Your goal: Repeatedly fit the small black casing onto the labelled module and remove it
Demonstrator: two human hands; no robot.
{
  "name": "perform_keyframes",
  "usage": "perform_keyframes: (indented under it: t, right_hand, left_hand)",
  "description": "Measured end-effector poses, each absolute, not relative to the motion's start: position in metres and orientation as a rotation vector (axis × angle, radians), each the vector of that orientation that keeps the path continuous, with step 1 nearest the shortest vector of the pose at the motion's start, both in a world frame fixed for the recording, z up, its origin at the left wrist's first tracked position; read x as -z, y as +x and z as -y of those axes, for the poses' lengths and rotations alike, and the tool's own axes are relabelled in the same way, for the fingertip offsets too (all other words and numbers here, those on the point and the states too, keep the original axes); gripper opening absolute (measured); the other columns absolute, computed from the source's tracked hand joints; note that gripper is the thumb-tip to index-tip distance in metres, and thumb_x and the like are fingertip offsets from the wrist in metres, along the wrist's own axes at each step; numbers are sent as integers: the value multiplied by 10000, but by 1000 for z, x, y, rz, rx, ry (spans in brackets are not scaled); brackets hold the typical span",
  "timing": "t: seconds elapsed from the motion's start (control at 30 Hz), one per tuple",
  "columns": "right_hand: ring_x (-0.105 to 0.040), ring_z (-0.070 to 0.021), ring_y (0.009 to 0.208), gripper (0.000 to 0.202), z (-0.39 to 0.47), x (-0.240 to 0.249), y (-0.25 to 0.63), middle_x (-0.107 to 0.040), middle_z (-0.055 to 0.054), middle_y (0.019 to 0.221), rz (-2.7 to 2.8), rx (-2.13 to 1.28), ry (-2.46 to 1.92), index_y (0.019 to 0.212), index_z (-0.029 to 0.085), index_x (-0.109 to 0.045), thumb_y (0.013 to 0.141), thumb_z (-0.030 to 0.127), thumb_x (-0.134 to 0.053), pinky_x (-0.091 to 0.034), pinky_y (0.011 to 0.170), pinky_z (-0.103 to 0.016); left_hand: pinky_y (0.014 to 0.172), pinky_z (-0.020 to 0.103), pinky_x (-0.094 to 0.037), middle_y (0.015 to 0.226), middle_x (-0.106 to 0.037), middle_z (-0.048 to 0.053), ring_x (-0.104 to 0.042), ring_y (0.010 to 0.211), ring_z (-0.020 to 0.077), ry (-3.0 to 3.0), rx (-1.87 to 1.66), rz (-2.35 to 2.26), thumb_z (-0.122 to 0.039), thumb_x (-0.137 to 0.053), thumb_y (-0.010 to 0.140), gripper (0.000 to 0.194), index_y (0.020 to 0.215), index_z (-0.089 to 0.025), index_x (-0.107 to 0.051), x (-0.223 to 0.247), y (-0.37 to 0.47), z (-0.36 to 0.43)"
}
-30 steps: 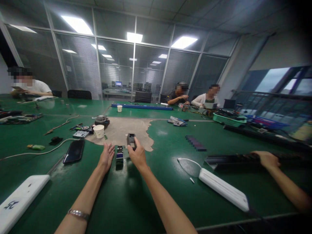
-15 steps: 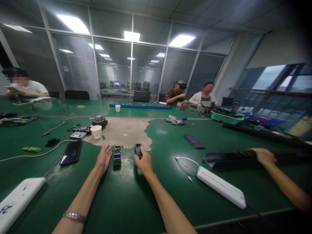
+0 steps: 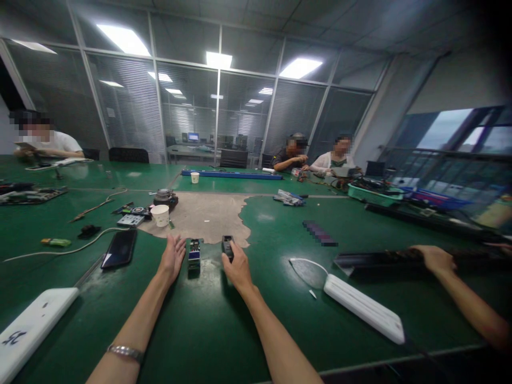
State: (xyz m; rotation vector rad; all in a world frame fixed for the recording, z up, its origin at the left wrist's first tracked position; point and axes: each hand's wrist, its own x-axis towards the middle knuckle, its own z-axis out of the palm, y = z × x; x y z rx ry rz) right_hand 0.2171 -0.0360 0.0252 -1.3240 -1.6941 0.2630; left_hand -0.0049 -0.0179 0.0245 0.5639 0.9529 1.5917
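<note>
Between my two hands stands a small electronic module (image 3: 194,257) with a dark blue block and bare circuitry on top, on the green table (image 3: 208,320). Close to its left side rests my left hand (image 3: 174,257), fingers stretched out and holding nothing. My right hand (image 3: 239,265), a little to the module's right, grips a small black plastic housing (image 3: 228,244) between thumb and fingers. The housing's far end shows an opening; the rest is covered by my fingers. A brown bare patch (image 3: 208,213) of the tabletop lies just beyond both hands.
Left are a phone (image 3: 120,248), a paper cup (image 3: 160,215) and a white power strip (image 3: 36,330). Another power strip (image 3: 364,306) lies right, near a black metal channel (image 3: 376,261) under another person's hand (image 3: 434,258). Several people sit across the table.
The whole view has shifted very slightly to the right. Both my hands, the module and the black housing keep the same places relative to one another.
</note>
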Motion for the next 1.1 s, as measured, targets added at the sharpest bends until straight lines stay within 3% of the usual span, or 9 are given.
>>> perform_keyframes:
  t: [0.33,0.7,0.93,1.1]
  right_hand:
    - [-538,-218,1082,421,44,-68,149,-595,-124,1144,1689,-307,-1126,1217,111,-517,821,251,-500,-391,966,-326]
    - [-534,-273,1043,385,61,-68,109,-533,-179,1149,1855,-300,-1366,1137,115,-528,795,290,-542,-423,897,-381]
    - [-475,-320,1152,600,74,-41,107,-388,-238,1328,1945,-232,-1440,1311,105,-392,780,306,-585,-400,919,-425]
    - [-420,-319,1217,595,69,-43,106,-403,-235,1321,1894,-269,-1389,1320,99,-392,847,443,-501,-358,971,-430]
  left_hand:
    - [1039,341,-299,1353,-444,143,-405,1258,199,593,-1581,-972,-644,-307,834,689,1326,-174,-413,-22,-5,16]
    - [1034,341,-312,1328,-464,153,-405,1258,204,529,-1584,-983,-629,-300,845,664,1304,-167,-432,-28,-4,17]
    - [1061,342,-262,1341,-458,151,-375,1281,193,542,-1582,-992,-620,-285,853,657,1310,-171,-430,-31,-3,21]
    - [1053,332,-277,1360,-428,176,-390,1270,212,549,-1587,-1000,-633,-292,843,707,1336,-137,-399,-30,-3,20]
